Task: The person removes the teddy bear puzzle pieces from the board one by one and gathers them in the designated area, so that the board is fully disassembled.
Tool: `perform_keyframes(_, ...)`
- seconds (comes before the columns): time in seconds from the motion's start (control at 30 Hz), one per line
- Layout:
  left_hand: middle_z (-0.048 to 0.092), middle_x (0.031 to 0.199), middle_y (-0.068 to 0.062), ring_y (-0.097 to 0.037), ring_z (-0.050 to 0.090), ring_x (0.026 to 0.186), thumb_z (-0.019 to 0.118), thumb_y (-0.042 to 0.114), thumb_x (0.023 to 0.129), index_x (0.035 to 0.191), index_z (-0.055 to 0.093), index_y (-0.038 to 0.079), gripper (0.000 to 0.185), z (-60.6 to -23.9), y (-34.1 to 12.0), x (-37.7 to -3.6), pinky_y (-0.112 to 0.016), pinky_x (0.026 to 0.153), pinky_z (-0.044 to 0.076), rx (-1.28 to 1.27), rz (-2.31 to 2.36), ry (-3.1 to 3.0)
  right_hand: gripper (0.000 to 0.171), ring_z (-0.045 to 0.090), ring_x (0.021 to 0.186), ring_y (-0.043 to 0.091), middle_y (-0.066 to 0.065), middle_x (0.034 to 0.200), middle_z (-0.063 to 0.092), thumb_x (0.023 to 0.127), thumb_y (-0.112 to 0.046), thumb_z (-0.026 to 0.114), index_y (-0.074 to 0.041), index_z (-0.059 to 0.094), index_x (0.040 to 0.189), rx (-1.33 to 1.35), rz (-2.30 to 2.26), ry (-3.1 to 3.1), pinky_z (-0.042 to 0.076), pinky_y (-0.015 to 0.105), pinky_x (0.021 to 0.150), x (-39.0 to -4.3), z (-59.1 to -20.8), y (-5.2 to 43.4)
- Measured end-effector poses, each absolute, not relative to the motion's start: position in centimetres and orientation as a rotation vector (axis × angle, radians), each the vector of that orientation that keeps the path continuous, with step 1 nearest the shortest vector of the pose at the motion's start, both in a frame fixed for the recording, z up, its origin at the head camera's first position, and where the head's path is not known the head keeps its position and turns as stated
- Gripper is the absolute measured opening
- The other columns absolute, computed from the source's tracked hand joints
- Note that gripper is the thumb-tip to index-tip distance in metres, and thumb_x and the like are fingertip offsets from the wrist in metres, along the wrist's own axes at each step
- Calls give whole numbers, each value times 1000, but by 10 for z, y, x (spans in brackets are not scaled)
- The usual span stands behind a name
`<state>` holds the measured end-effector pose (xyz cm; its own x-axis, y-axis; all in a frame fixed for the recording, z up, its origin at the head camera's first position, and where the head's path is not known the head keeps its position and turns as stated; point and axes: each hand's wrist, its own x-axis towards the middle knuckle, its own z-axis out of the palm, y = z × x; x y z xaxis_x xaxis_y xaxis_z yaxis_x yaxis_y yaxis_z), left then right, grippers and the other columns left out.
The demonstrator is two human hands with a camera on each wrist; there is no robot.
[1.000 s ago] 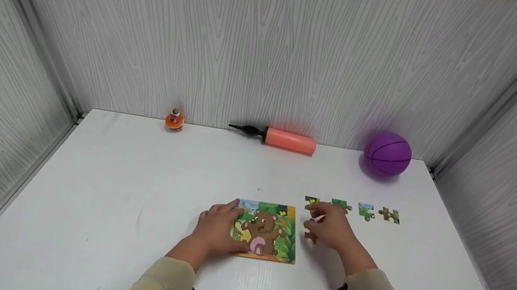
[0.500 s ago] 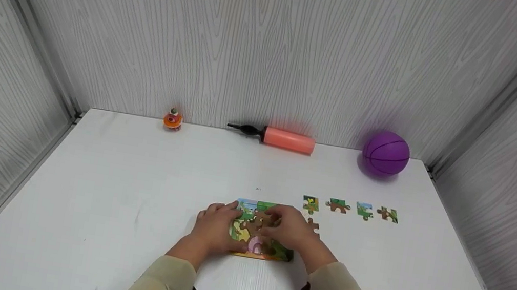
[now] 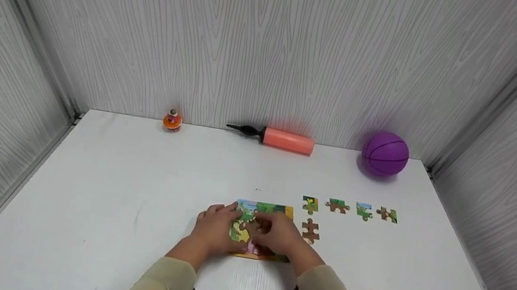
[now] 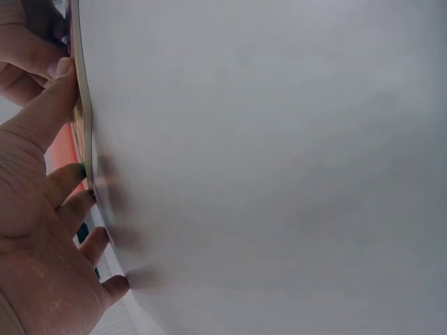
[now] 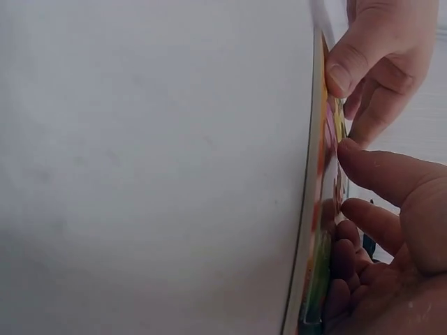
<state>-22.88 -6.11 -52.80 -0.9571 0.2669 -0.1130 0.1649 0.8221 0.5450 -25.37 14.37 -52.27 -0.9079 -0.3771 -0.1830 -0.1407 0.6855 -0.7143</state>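
Grey wood-grained panels (image 3: 273,49) back a smooth white tabletop (image 3: 127,186), the flat, squarish bear puzzle (image 3: 248,211) lying front of centre. The left hand (image 3: 214,229) rests loosely along its left edge, thumb pressing the face; the right hand (image 3: 278,234) arches over, fingertips touching — whether pinching anything, one cannot tell. Five knobbed pieces (image 3: 311,231) flank its right; white surface stretches leftward.

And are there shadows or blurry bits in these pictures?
Head view: soft shadow under the purple ball, reddish glow on the wall behind the pump; left wrist view: hazy tabletop, dark smudgy shadows or reflections beside the left hand; right wrist view: tabletop soft and dim.
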Motion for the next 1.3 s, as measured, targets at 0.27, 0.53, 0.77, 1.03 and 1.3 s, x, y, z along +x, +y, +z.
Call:
perform_keyframes(0.27, 40, 167, -10, -41, 32, 152, 89, 59, 79, 154, 56, 9, 96, -531, -61, -229, -63, 121, 24, 342, 819, 2816, 45, 61, 93, 17, -1, 109, 70, 94, -16, 81, -13, 71, 138, -418, -1102, 2587, 54, 39, 84, -250, -526, 142)
perform_keyframes(0.53, 40, 168, -10, -40, 34, 151, 90, 57, 78, 154, 55, 9, 97, -534, -61, -231, -63, 121, 26, 347, 792, 2835, 52, 61, 98, 18, 4, 114, 71, 88, -8, 81, -9, 69, 138, -389, -1167, 2600, 55, 41, 89, -249, -529, 141)
perform_keyframes(0.77, 40, 167, -10, -42, 33, 152, 89, 60, 78, 155, 54, 9, 99, -533, -62, -232, -65, 120, 26, 353, 788, 2833, 49, 61, 93, 19, 3, 104, 67, 87, -6, 84, -11, 67, 132, -325, -1242, 2610, 55, 39, 82, -244, -529, 139)
perform_keyframes(1.03, 40, 167, -11, -42, 33, 151, 88, 62, 78, 155, 54, 8, 100, -533, -63, -232, -65, 120, 26, 358, 802, 2837, 49, 61, 83, 17, 2, 92, 66, 86, -1, 83, -11, 66, 131, -318, -1299, 2611, 52, 32, 68, -241, -530, 136)
perform_keyframes(1.3, 39, 168, -10, -41, 32, 152, 89, 58, 79, 155, 54, 9, 97, -534, -62, -231, -63, 121, 25, 347, 814, 2827, 41, 61, 82, 15, -1, 90, 65, 92, -2, 76, -11, 68, 131, -279, -1284, 2656, 51, 33, 70, -240, -533, 134)
